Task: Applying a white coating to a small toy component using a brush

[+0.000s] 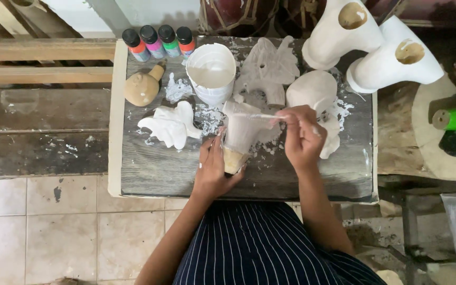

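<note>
While the left hand (215,169) is gripping a half-white carving (241,136) at worktop (149,169) centre, the right hand (302,138) is pinching a brush (262,115), coating it white. Bare wood at its base probably needs covering. Paint cup (212,71) at 11 o'clock, finished pieces (171,125) crowding 9.

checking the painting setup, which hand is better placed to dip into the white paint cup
Right. The right hand already holds the brush, pointing toward the white paint cup; the left hand is occupied gripping the carved figure.
</note>
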